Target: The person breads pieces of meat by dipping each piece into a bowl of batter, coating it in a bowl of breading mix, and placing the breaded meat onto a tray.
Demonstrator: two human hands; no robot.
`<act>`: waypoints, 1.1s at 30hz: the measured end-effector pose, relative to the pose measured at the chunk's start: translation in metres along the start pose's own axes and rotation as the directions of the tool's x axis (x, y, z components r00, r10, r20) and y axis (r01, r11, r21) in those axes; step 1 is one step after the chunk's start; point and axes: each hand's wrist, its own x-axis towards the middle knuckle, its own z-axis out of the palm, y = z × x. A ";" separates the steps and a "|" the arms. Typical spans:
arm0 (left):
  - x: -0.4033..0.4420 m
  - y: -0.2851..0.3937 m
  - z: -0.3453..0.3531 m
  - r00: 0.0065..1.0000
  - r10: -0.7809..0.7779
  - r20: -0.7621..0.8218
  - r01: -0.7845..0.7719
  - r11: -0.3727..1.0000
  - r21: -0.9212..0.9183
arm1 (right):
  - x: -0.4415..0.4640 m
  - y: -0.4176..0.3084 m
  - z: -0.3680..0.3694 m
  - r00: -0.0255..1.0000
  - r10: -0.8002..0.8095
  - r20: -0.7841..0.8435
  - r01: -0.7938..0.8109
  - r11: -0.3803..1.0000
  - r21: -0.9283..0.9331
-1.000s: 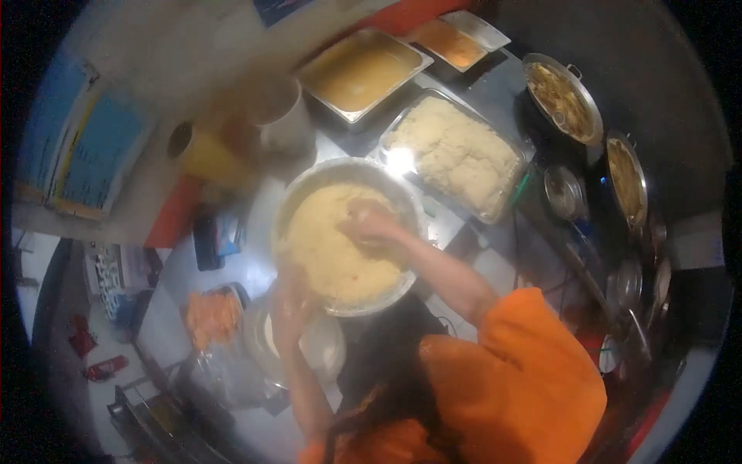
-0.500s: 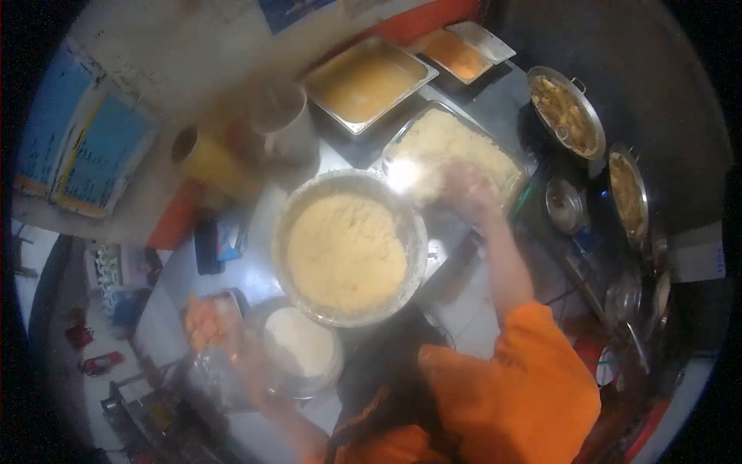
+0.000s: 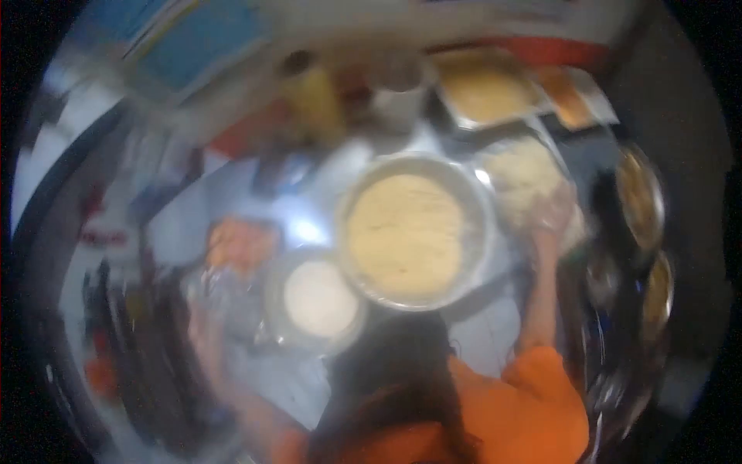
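Watching from afar, I see my right hand [image 3: 552,210] over the pale dough [image 3: 519,168], right of the big bowl [image 3: 477,224]. My left hand [image 3: 202,325] is beside the plastic bag [image 3: 234,305]. Through the blur, I can't tell whether either grips anything.

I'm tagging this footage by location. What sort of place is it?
Probably a kitchen, perhaps commercial: a big bowl of yellowish food, a mass of pale food and a filled pan.
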 end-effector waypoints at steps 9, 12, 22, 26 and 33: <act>0.056 -0.156 0.012 0.971 -0.240 0.002 0.228 0.923 0.310 | 0.008 -0.016 -0.017 0.998 0.010 0.067 -0.005 0.997 -0.078; 0.088 -0.151 0.050 0.982 -0.169 -0.087 0.190 0.886 0.422 | 0.009 -0.038 -0.060 0.999 0.037 0.029 -0.040 0.993 0.114; 0.110 -0.060 0.092 0.982 -0.038 -0.185 0.049 0.997 0.055 | -0.009 -0.082 -0.134 0.977 -0.205 0.060 0.171 0.918 0.357; 0.124 -0.035 0.068 0.965 -0.089 0.248 -0.133 0.646 0.752 | -0.030 -0.069 -0.103 0.980 -0.181 0.083 0.067 0.691 0.719; 0.077 -0.022 0.026 0.903 -0.131 0.409 0.284 0.897 -0.340 | -0.018 -0.186 -0.163 0.802 -0.482 0.353 0.004 0.594 0.804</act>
